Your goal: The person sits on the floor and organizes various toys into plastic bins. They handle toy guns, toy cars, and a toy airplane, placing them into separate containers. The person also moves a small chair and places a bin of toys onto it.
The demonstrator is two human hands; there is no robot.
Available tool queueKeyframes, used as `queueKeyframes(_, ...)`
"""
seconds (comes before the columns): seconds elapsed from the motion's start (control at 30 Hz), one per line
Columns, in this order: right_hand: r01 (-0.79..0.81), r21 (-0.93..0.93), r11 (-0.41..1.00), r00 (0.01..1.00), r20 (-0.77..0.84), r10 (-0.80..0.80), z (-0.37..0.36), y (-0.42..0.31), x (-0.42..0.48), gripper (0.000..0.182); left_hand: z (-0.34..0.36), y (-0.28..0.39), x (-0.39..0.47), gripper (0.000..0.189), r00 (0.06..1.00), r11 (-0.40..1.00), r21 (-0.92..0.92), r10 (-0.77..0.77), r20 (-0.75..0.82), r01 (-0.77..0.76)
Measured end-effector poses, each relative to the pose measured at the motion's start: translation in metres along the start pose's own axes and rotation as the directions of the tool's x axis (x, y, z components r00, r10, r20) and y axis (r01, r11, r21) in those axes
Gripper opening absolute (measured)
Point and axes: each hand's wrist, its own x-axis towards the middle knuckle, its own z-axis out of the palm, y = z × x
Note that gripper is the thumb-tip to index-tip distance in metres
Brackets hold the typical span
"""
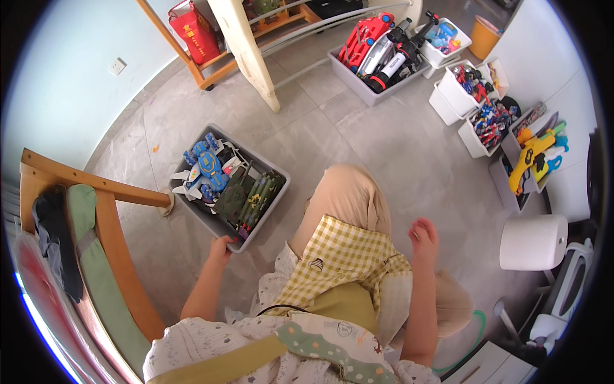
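A grey plastic storage bin (267, 217) stands on the tiled floor in front of me, to the left. My left hand (221, 249) grips its near corner at the rim. Inside the bin lie a blue toy vehicle (209, 164), white plastic toy parts (193, 178) and camouflage-patterned toy pieces (260, 197). My right hand (424, 240) hovers beside my right knee, fingers loosely curled and apart, and I see nothing held in it. A yellow checked apron (336, 259) covers my lap between my bent legs.
Another grey bin (357, 86) with large toys stands ahead. White bins (475, 139) of small figures and a yellow toy gun (530, 156) line the right wall. At left is a wooden rack (115, 192); ahead, a cream panel (249, 62). A white stool-like object (530, 242) sits right.
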Motion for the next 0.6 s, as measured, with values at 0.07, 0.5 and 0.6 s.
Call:
queueKeyframes(0.07,-0.006,-0.146,0.989,0.986,0.165,0.030,0.050,-0.001,-0.011,0.020,-0.008,0.001,-0.003,0.041,0.999,0.998,-0.040,0.054,-0.005,-0.054)
queueKeyframes(0.5,-0.621,-0.368,0.692,0.524,0.462,0.716,0.236,0.142,-0.061,0.122,0.001,0.024,-0.096,0.021,0.987,0.985,0.081,0.155,-0.041,-0.151)
queueKeyframes(0.6,-0.617,-0.335,0.712,0.536,0.483,0.692,0.221,0.166,-0.067,0.111,0.006,0.023,-0.120,0.027,0.978,0.970,0.145,0.204,-0.033,-0.197)
